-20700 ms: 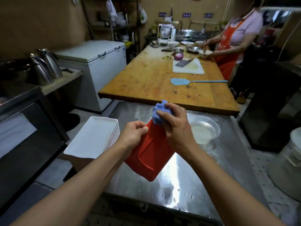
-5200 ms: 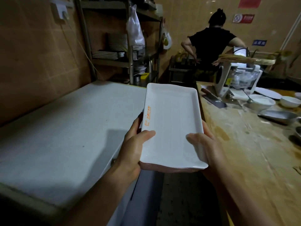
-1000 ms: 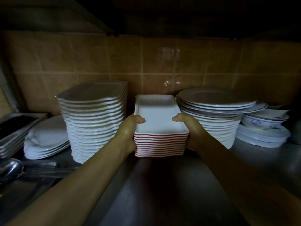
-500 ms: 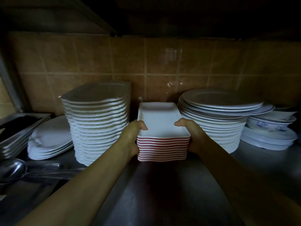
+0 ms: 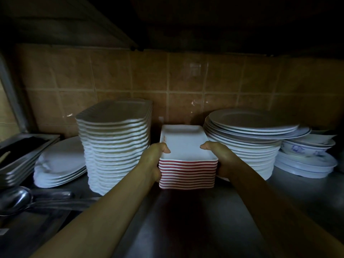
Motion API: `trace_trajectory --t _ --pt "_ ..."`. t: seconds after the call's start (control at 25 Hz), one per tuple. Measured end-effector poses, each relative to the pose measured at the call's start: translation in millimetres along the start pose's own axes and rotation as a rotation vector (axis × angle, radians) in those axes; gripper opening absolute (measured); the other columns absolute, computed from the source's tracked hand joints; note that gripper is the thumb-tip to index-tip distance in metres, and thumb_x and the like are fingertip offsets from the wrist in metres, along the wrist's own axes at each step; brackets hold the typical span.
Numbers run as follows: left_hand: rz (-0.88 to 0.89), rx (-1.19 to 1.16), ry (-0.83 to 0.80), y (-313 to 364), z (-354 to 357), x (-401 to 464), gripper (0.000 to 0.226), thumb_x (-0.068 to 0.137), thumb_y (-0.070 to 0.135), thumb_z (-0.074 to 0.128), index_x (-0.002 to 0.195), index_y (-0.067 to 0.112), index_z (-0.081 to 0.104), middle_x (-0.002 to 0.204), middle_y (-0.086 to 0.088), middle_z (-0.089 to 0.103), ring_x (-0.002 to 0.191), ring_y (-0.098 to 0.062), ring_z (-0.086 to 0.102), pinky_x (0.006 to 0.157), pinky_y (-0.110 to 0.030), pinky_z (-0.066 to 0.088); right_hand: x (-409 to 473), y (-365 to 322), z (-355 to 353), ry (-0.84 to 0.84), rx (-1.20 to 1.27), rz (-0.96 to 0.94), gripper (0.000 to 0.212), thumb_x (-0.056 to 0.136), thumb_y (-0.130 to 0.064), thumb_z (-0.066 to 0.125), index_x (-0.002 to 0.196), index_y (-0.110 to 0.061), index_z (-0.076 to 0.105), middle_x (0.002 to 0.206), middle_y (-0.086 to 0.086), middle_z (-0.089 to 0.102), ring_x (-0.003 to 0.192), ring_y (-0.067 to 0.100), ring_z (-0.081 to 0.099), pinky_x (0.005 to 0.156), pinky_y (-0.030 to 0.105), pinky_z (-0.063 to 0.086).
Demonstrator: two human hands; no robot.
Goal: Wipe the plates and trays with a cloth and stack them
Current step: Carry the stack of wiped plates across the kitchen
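Note:
A stack of rectangular trays (image 5: 187, 170), white on top with red undersides, stands on a dim steel shelf (image 5: 214, 220) against a tiled wall. My left hand (image 5: 154, 159) grips the stack's left side, thumb over the top tray's rim. My right hand (image 5: 218, 158) grips the right side the same way. The fingers of both hands are hidden behind the stack. No cloth is in view.
A tall stack of wavy-edged white plates (image 5: 115, 146) stands close on the left, round white plates (image 5: 247, 140) close on the right. Oval plates (image 5: 59, 162), steel trays (image 5: 24, 151) and a ladle (image 5: 16, 200) lie far left. Bowls (image 5: 307, 151) sit far right. A shelf hangs low overhead.
The tray stack has slid a little deeper onto the shelf between the two plate stacks. Both hands keep the same grip on its sides.

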State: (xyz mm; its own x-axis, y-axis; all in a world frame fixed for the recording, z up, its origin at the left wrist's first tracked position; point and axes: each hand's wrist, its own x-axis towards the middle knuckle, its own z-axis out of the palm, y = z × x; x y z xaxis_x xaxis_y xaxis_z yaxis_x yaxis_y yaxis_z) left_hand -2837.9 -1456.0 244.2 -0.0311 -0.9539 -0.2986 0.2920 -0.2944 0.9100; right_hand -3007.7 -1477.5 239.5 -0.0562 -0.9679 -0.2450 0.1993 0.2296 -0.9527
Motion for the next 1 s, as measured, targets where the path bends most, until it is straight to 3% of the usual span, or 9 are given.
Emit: trace_trajectory --t 0.12,0.2,0.32,0.4,0.52,0.68,0.84,1.0 --pt "0.048 -0.041 -0.048 -1.5 -2.5 -0.4 0.028 0.081 0.001 0.041 0.100 0.007 0.060 0.058 -0.007 0.066 0.046 -0.023 0.063 0.040 -0.026 0.049 1.1 -3.8 -0.4 0.057 -0.094 -0.012 0.025 0.088 -0.008 0.055 0.110 0.001 0.062 0.086 0.015 0.062 0.071 0.026 0.058 0.069 0.031 0.047" --pt "0.120 -0.076 -0.098 -4.5 -4.0 2.0 0.042 0.081 -0.005 0.036 0.113 0.007 0.059 0.066 -0.008 0.069 0.051 -0.021 0.066 0.042 -0.026 0.051 2.0 -6.3 -2.0 0.082 -0.192 -0.057 0.024 0.087 -0.005 0.056 0.110 0.001 0.061 0.092 0.019 0.064 0.067 0.024 0.057 0.059 0.027 0.044" --pt "0.185 -0.094 -0.154 -9.7 -6.1 4.1 0.054 0.079 -0.009 0.034 0.126 0.006 0.054 0.086 -0.011 0.069 0.066 -0.023 0.067 0.053 -0.027 0.053 -0.4 -6.8 -1.7 0.080 -0.256 -0.082 0.015 0.088 -0.004 0.055 0.102 -0.003 0.060 0.111 0.023 0.063 0.067 0.023 0.057 0.057 0.025 0.044" --pt "0.217 -0.085 -0.175 -12.6 -7.8 3.8 0.056 0.078 -0.009 0.036 0.128 0.009 0.053 0.099 -0.013 0.069 0.077 -0.026 0.068 0.062 -0.031 0.055 -3.0 -5.8 -1.4 0.085 -0.258 -0.098 0.013 0.088 -0.003 0.055 0.099 -0.007 0.059 0.110 0.023 0.063 0.066 0.022 0.058 0.055 0.025 0.045" --pt "0.245 -0.058 -0.184 -15.5 -8.0 3.1 0.061 0.078 -0.011 0.037 0.132 0.014 0.051 0.118 -0.017 0.064 0.105 -0.037 0.061 0.088 -0.044 0.051 -3.9 -1.9 -3.9 0.069 -0.246 -0.154 0.015 0.087 0.000 0.055 0.100 -0.006 0.060 0.106 0.022 0.064 0.068 0.023 0.059 0.058 0.027 0.046" --pt "0.231 -0.059 -0.138 -16.0 -6.5 2.6 0.065 0.076 -0.013 0.035 0.132 0.016 0.050 0.118 -0.017 0.064 0.099 -0.035 0.063 0.075 -0.037 0.053 -4.1 -0.8 -4.6 0.069 -0.236 -0.173 0.015 0.086 0.000 0.056 0.099 -0.007 0.061 0.096 0.017 0.065 0.070 0.024 0.060 0.059 0.027 0.048" --pt "0.213 -0.074 -0.093 -14.4 -4.6 3.8 0.065 0.075 -0.013 0.033 0.132 0.013 0.050 0.118 -0.019 0.063 0.101 -0.039 0.061 0.080 -0.040 0.052 -3.1 0.8 -5.6 0.023 -0.128 -0.159 0.016 0.088 -0.002 0.055 0.102 -0.005 0.063 0.084 0.010 0.067 0.067 0.020 0.064 0.054 0.025 0.050" --pt "0.188 -0.077 -0.083 -10.5 -2.2 2.7 0.062 0.077 -0.013 0.031 0.130 0.010 0.051 0.119 -0.023 0.062 0.092 -0.037 0.061 0.068 -0.035 0.051 -7.9 -0.2 -3.7 -0.024 0.076 -0.207 0.026 0.095 -0.013 0.049 0.118 -0.006 0.058 0.098 0.011 0.068 0.077 0.017 0.065 0.064 0.027 0.051"
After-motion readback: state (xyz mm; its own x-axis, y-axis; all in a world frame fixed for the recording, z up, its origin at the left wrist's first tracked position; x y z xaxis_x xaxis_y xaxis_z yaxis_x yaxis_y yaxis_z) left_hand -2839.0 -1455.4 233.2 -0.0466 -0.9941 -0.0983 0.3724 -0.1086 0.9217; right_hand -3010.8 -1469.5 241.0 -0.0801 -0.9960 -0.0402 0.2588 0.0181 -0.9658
